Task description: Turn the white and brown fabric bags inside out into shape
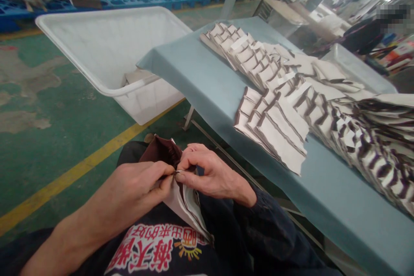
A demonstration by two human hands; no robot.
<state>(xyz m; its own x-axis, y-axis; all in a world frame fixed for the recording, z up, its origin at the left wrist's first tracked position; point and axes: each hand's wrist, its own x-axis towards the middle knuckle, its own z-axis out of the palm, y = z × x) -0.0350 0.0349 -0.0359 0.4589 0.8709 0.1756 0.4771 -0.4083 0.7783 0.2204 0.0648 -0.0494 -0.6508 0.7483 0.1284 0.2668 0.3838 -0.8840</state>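
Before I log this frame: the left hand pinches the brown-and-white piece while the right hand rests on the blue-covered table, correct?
Not quite: the right hand is off the blue-covered table. The head view shows it pinching the brown-and-white piece too, close beside the left hand.

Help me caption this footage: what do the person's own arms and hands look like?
The left hand and right hand are both ungloved, with no rings visible. A loose, wrinkled, dark navy fabric sleeve covers the right arm, ending near the wrist. The left forearm is bare as far as clearly visible.
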